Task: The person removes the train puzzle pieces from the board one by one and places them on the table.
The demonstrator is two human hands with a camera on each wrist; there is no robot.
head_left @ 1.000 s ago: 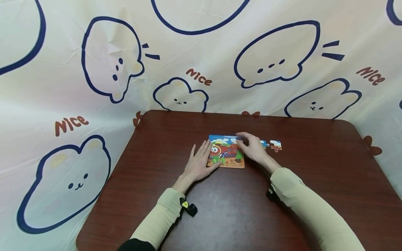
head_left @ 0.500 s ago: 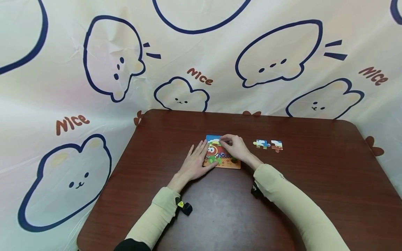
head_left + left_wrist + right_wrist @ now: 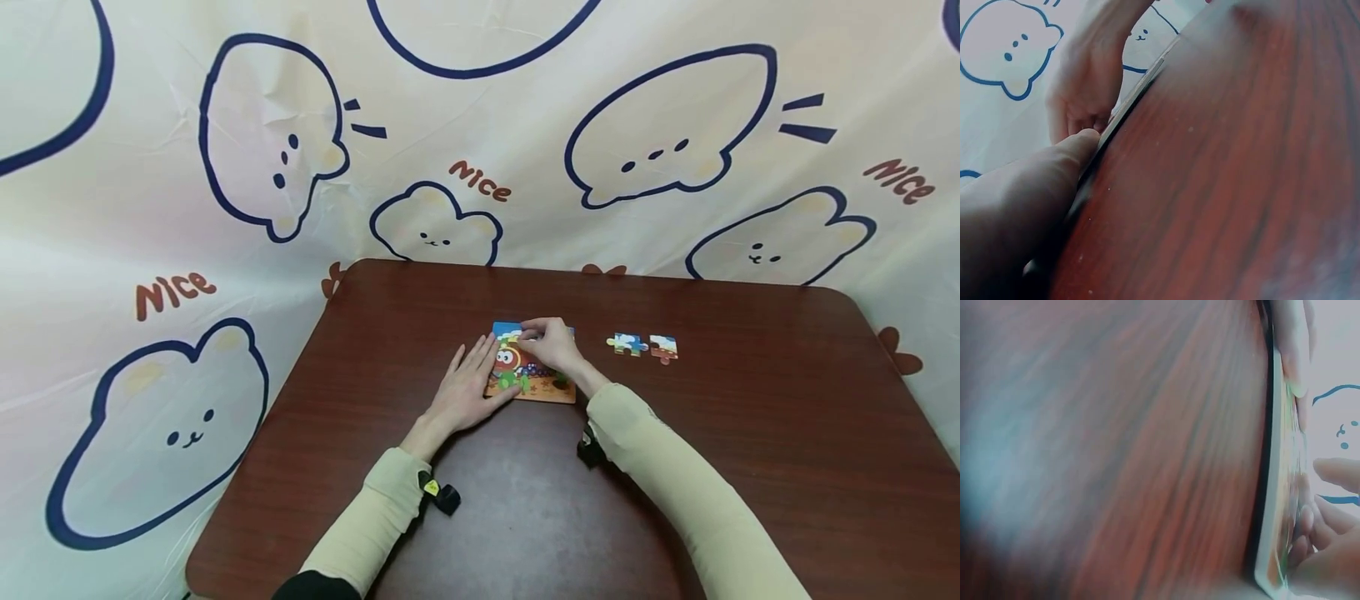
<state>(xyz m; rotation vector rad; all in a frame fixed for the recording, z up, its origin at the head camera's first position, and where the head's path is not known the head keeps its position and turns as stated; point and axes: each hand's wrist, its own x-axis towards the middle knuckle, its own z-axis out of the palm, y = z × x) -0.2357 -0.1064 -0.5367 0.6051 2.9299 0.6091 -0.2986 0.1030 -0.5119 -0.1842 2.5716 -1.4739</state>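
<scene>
Over on the left, a pale backdrop [image 3: 165, 358] is patterned with outlined bears. Then comes the left hand [image 3: 461, 400]: it is laid with fingers straight along the left side of the puzzle board [image 3: 546, 392], the near edge is touched by its thumb, and nothing is gripped. The board is set flat on the dark wooden table [image 3: 510, 517] (a big-eyed red character is shown on it). Its upper part is partly covered by the right hand [image 3: 553, 345], fingers bent; whether a piece is pinched there cannot be told. Further right, a blue-and-white piece [image 3: 627, 343] is seen lying loose, and just beside it a brown-bottomed piece [image 3: 664, 347] is found.
</scene>
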